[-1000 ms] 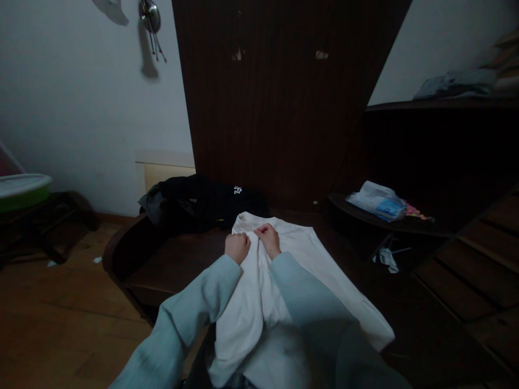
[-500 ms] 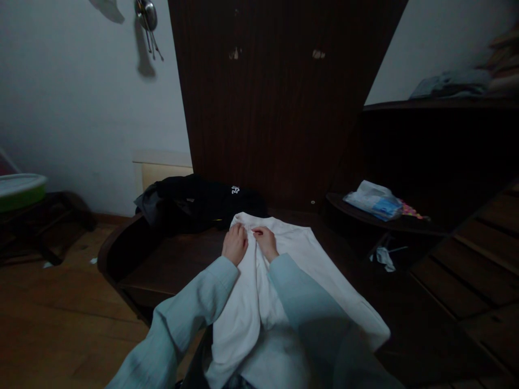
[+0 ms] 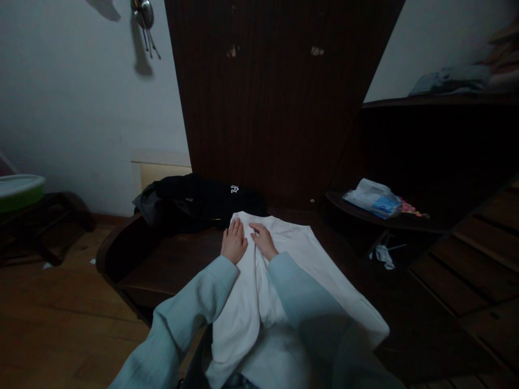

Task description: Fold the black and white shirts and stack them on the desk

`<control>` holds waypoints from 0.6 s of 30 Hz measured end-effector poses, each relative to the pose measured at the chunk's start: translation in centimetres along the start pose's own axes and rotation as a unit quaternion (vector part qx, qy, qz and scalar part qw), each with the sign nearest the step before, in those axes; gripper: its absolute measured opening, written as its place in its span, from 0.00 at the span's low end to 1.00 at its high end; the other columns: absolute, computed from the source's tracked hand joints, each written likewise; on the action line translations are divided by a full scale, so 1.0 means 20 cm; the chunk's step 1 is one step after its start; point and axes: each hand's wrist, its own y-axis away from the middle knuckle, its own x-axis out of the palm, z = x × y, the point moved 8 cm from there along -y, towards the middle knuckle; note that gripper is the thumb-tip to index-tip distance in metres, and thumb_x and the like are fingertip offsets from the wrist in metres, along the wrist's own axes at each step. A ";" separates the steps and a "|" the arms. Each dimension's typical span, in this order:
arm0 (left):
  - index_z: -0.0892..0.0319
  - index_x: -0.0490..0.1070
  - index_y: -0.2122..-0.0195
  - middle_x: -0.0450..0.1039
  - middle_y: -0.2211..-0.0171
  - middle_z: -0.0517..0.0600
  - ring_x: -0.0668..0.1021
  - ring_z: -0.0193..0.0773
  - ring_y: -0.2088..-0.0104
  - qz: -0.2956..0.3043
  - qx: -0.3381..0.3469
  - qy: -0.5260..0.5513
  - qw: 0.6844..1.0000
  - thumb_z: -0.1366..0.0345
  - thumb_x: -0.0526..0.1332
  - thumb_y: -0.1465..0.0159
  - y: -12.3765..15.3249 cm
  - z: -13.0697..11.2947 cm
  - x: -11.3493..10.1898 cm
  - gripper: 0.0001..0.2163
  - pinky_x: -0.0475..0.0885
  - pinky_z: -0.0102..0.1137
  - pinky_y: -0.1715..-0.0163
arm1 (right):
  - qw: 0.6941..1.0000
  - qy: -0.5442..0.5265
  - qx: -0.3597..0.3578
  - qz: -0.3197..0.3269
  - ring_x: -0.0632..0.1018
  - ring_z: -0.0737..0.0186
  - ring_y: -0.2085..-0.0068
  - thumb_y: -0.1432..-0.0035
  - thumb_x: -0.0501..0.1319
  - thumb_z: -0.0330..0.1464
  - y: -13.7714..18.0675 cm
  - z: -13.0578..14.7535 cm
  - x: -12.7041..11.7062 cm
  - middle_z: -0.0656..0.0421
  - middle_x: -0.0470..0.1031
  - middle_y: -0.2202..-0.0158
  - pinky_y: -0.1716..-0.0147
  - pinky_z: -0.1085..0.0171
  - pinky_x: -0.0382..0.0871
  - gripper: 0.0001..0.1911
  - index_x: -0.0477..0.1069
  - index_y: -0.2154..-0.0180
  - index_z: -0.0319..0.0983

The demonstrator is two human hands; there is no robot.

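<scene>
A white garment (image 3: 324,270), creased along its middle, lies over the dark wooden seat and reaches down to my lap; its exact kind cannot be made out. My left hand (image 3: 234,242) rests flat on its upper left part, fingers stretched toward the far edge. Just to the right, my right hand (image 3: 264,239) is at the garment's upper middle, its fingers loosely bent and the thumb apart from them. Nothing shows in either hand. My right forearm hides part of the cloth.
Black clothing (image 3: 203,202) with white lettering is heaped behind the seat's left part (image 3: 162,259). A plastic packet (image 3: 375,199) sits on a small shelf at right. Folded clothes (image 3: 450,80) lie on a higher shelf. A green basin (image 3: 22,192) stands far left.
My left fingers have straightened and flattened on the cloth. My right thumb and fingers have loosened from their pinch and spread apart. The garment has hardly moved.
</scene>
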 end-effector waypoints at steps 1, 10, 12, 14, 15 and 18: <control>0.68 0.51 0.41 0.45 0.38 0.59 0.50 0.43 0.38 0.003 -0.005 -0.001 1.000 0.66 0.48 0.40 0.00 0.00 0.00 0.25 0.53 0.42 0.44 | 1.000 0.006 0.000 -0.003 0.69 0.62 0.51 0.56 0.54 0.20 0.00 0.00 0.00 0.57 0.71 0.56 0.46 0.59 0.57 0.20 0.72 0.61 0.40; 0.67 0.54 0.42 0.49 0.39 0.59 0.52 0.46 0.39 -0.027 0.020 -0.008 0.999 0.67 0.49 0.41 -0.01 -0.01 0.00 0.24 0.55 0.43 0.45 | 0.997 0.075 -0.012 -0.016 0.71 0.62 0.53 0.54 0.52 0.20 0.01 0.03 -0.01 0.53 0.72 0.56 0.48 0.62 0.61 0.19 0.73 0.60 0.35; 0.67 0.58 0.45 0.55 0.41 0.60 0.57 0.46 0.41 -0.037 0.044 0.001 0.998 0.69 0.50 0.41 0.00 -0.03 -0.02 0.22 0.56 0.40 0.46 | 0.996 0.087 -0.008 -0.012 0.71 0.62 0.53 0.54 0.52 0.20 0.01 0.03 -0.01 0.53 0.72 0.56 0.48 0.62 0.61 0.19 0.73 0.60 0.36; 0.66 0.64 0.52 0.64 0.48 0.60 0.65 0.45 0.47 -0.030 0.059 0.007 0.998 0.69 0.50 0.42 0.00 -0.05 -0.03 0.17 0.60 0.37 0.49 | 0.995 0.097 -0.002 -0.009 0.71 0.61 0.53 0.53 0.53 0.20 0.01 0.03 -0.01 0.53 0.73 0.56 0.48 0.62 0.61 0.19 0.73 0.60 0.35; 0.65 0.67 0.56 0.68 0.53 0.59 0.68 0.44 0.51 -0.022 0.060 0.007 0.998 0.69 0.50 0.42 0.00 -0.05 -0.03 0.14 0.63 0.35 0.52 | 0.995 0.100 0.002 -0.008 0.71 0.61 0.53 0.53 0.53 0.21 0.01 0.03 -0.01 0.53 0.73 0.56 0.48 0.62 0.61 0.18 0.73 0.60 0.35; 0.63 0.68 0.65 0.71 0.64 0.56 0.72 0.43 0.59 -0.005 0.051 -0.001 0.999 0.68 0.50 0.41 0.01 -0.05 -0.04 0.09 0.67 0.34 0.60 | 0.994 0.104 0.011 -0.004 0.71 0.61 0.53 0.52 0.53 0.21 0.00 0.02 -0.01 0.53 0.72 0.56 0.49 0.62 0.61 0.17 0.73 0.60 0.35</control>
